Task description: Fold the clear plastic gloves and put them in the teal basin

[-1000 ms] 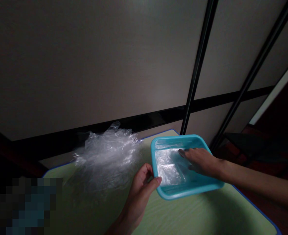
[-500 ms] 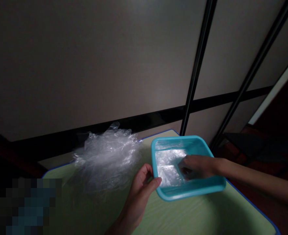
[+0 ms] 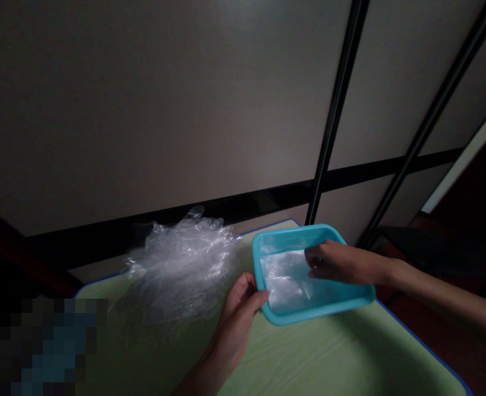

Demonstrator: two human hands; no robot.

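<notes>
My left hand grips the left side of a turquoise plastic basin, thumb over the rim and fingers beneath it. Clear thin plastic film, laid fairly flat, covers much of the basin's floor; it resembles a disposable glove. Inside the basin's right part, my right hand has its fingers curled in by the film's upper right edge. Whatever is between those fingertips, if anything, is too small to make out. Left of the basin lies a loose heap of clear disposable plastic gloves.
The light green table has a blue edge. Behind it stands a large panelled sliding door with black strips. A dark piece of furniture is at the right. A blurred-out patch covers the lower left corner.
My right hand has moved up and slightly right inside the basin. The film there now lies flatter and more spread. The basin has shifted a little up and left with my left hand.
</notes>
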